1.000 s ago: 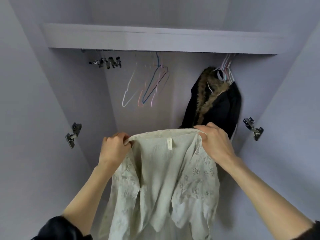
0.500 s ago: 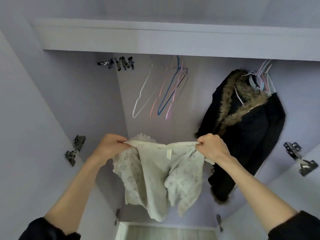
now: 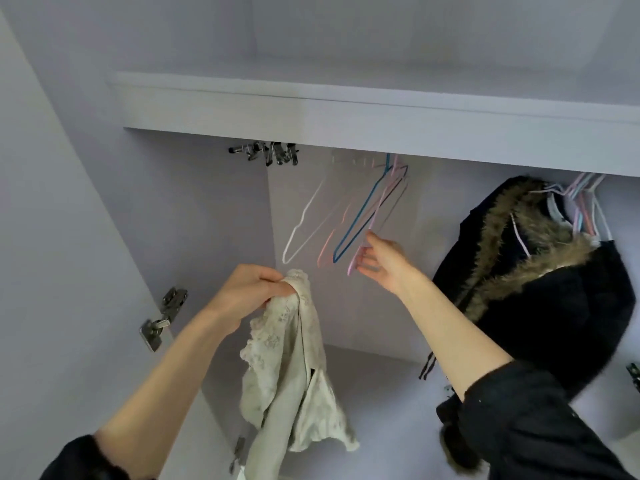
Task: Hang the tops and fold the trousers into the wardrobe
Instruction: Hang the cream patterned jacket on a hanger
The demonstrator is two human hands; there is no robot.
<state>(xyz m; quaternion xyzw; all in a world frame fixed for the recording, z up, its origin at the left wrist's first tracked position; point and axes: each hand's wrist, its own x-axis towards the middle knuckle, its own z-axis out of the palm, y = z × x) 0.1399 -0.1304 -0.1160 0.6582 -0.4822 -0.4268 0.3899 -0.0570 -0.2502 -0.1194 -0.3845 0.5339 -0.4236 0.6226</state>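
The left hand [image 3: 252, 289] grips a cream lace top [image 3: 294, 368] by a bunched part of its upper edge, fingers curled tight round the cloth. The top hangs straight down from that fist, in the near middle of the open wardrobe [image 3: 194, 209], below and to the left of the right hand.

The right hand [image 3: 382, 263] reaches up and further in, apart from the top. Its fingers are spread and only loosely bent, at the lower end of a pink wire hanger [image 3: 372, 223]; the fingertips touch or nearly touch the wire, and no firm grip shows.

That hanger hangs in a small cluster under the shelf [image 3: 346, 116], with a blue hanger [image 3: 360, 216] just left of it, a paler pink one beside that, and a white hanger [image 3: 304, 220] furthest left. Metal clip hangers [image 3: 268, 153] hang at the far left under the shelf.

On the right hangs a black coat with a fur-trimmed hood [image 3: 540, 278], with more pastel hangers bunched above it. A door hinge [image 3: 162, 317] sits on the left wall.
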